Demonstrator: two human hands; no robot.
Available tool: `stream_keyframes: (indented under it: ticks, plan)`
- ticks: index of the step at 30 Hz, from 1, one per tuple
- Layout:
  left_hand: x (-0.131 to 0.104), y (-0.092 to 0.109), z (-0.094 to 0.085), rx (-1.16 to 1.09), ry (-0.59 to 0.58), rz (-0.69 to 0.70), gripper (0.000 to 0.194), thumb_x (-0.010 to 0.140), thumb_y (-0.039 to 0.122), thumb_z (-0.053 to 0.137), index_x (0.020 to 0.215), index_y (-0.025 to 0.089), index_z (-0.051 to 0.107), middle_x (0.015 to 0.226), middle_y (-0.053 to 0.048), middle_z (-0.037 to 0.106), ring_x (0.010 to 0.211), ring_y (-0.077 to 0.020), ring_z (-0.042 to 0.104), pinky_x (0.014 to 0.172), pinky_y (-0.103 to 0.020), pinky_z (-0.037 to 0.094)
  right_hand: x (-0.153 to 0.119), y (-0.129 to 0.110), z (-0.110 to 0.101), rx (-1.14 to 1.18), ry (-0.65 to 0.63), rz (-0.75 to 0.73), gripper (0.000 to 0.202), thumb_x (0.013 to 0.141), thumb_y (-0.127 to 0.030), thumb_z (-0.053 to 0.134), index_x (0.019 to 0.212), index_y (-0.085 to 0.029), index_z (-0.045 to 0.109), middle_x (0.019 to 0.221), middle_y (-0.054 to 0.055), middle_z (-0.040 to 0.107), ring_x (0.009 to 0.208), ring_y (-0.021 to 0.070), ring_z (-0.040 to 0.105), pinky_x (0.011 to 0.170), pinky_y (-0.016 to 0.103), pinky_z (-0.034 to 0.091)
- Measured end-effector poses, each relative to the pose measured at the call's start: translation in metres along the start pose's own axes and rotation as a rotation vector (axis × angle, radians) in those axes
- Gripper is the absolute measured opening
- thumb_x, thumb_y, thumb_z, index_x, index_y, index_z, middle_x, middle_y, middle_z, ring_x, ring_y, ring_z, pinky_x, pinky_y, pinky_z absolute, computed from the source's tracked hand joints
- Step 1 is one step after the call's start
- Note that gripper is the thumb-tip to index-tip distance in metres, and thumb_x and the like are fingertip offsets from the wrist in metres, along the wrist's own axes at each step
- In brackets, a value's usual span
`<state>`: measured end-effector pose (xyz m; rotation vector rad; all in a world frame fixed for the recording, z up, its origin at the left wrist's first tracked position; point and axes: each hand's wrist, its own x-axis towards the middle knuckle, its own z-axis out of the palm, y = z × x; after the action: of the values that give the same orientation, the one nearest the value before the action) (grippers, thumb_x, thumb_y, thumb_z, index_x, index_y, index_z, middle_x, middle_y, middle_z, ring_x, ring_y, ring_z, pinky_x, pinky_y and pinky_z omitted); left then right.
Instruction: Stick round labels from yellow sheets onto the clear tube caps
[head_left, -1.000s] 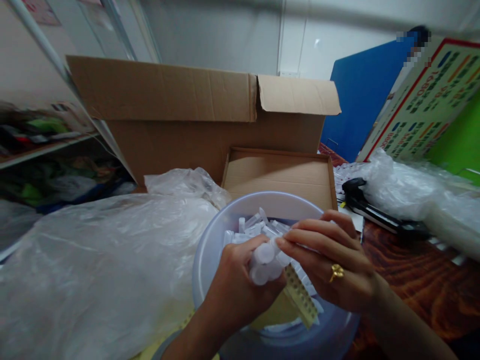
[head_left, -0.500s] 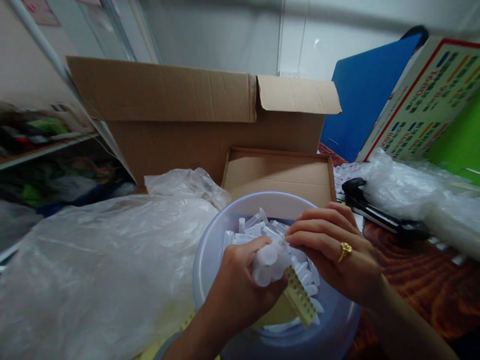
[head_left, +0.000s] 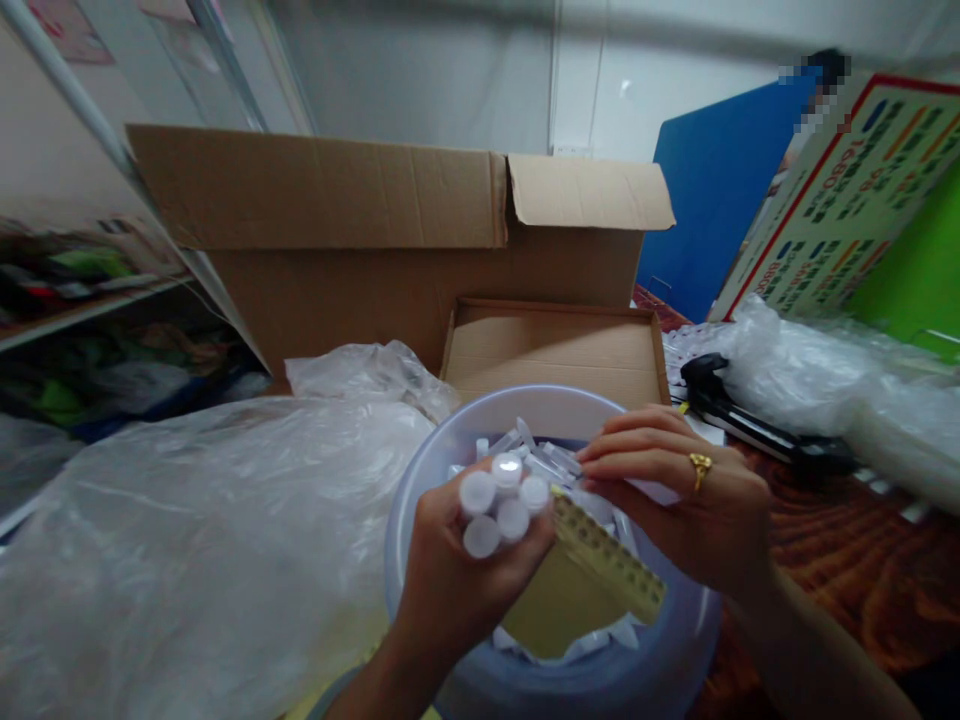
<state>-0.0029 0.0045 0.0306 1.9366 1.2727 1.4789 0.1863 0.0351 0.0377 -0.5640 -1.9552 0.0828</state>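
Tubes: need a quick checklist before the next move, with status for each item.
1. Left hand gripping its tubes: ok, five caps show.
2. Right hand free of any tube: cannot tell, fingertips obscure it.
3. Basin upright: ok.
4. Loose tubes lined up: not ok, jumbled.
5. Yellow piece clear of left hand: cannot tell, the hand overlaps it in view.

To your right, a pale, red-bordered signboard [head_left: 844, 195] stands at a slant. In its upper row you can read the red numeral 1680 [head_left: 835, 166]; a shorter one beside it appears to be 98. The lower red figures and surrounding characters are too blurred to make out.
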Motion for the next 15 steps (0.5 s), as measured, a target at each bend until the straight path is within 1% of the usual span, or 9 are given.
stream_keyframes:
  ticks: [2, 3, 5, 7, 10, 12, 15]
  plan:
    - [0.002, 0.001, -0.002, -0.005, 0.109, -0.014, 0.008, 0.072, 0.016, 0.071, 0.071, 0.014, 0.064, 0.062, 0.001, 0.069, 0.050, -0.0106, 0.065, 0.047, -0.014, 0.052, -0.001, -0.002, 0.001, 0.006, -0.007, 0.133, 0.013, 0.085, -0.013, 0.068, 0.096, -0.020, 0.068, 0.091, 0.001, 0.073, 0.088, 0.0143, 0.066, 0.080, 0.029, 0.051]
    - [0.003, 0.002, -0.002, -0.008, 0.151, -0.008, 0.008, 0.072, 0.016, 0.071, 0.070, 0.014, 0.064, 0.061, 0.002, 0.070, 0.050, -0.0103, 0.065, 0.047, -0.013, 0.053, -0.002, -0.003, 0.002, 0.004, -0.026, 0.161, 0.014, 0.086, -0.013, 0.067, 0.097, -0.020, 0.068, 0.091, 0.001, 0.073, 0.087, 0.0143, 0.067, 0.079, 0.028, 0.051]
    - [0.002, 0.003, -0.002, 0.007, 0.203, 0.015, 0.008, 0.073, 0.014, 0.070, 0.070, 0.015, 0.063, 0.061, 0.003, 0.069, 0.050, -0.0095, 0.065, 0.048, -0.012, 0.053, -0.004, -0.007, 0.006, -0.017, -0.060, 0.128, 0.013, 0.087, -0.013, 0.066, 0.097, -0.020, 0.067, 0.091, 0.001, 0.073, 0.087, 0.0136, 0.067, 0.080, 0.028, 0.049]
    - [0.000, 0.003, 0.000, 0.065, 0.228, 0.055, 0.008, 0.075, 0.012, 0.069, 0.072, 0.016, 0.062, 0.063, 0.004, 0.069, 0.055, -0.0087, 0.066, 0.052, -0.012, 0.054, -0.005, -0.010, 0.012, -0.065, -0.049, 0.079, 0.012, 0.088, -0.011, 0.065, 0.096, -0.020, 0.065, 0.091, 0.000, 0.073, 0.086, 0.0131, 0.067, 0.082, 0.029, 0.045]
    - [-0.006, 0.003, 0.004, 0.161, 0.274, 0.114, 0.008, 0.076, 0.016, 0.070, 0.075, 0.018, 0.063, 0.068, 0.004, 0.069, 0.061, -0.0089, 0.067, 0.055, -0.013, 0.052, -0.006, -0.013, 0.018, -0.113, -0.007, 0.098, 0.010, 0.088, -0.012, 0.065, 0.095, -0.020, 0.063, 0.088, -0.001, 0.072, 0.084, 0.0135, 0.066, 0.082, 0.030, 0.042]
    - [-0.009, 0.002, 0.007, 0.194, 0.297, 0.134, 0.007, 0.077, 0.018, 0.070, 0.075, 0.019, 0.063, 0.068, 0.004, 0.069, 0.061, -0.0089, 0.066, 0.054, -0.015, 0.051, -0.007, -0.013, 0.020, -0.098, 0.016, 0.112, 0.008, 0.089, -0.012, 0.064, 0.092, -0.020, 0.062, 0.086, -0.001, 0.071, 0.084, 0.0135, 0.065, 0.082, 0.030, 0.041]
    - [-0.011, 0.001, 0.010, 0.190, 0.297, 0.139, 0.006, 0.076, 0.016, 0.070, 0.076, 0.018, 0.064, 0.067, 0.004, 0.068, 0.058, -0.0088, 0.065, 0.052, -0.016, 0.049, -0.009, -0.011, 0.021, -0.081, 0.028, 0.110, 0.008, 0.091, -0.011, 0.061, 0.090, -0.019, 0.059, 0.087, -0.001, 0.070, 0.085, 0.0132, 0.064, 0.083, 0.031, 0.041]
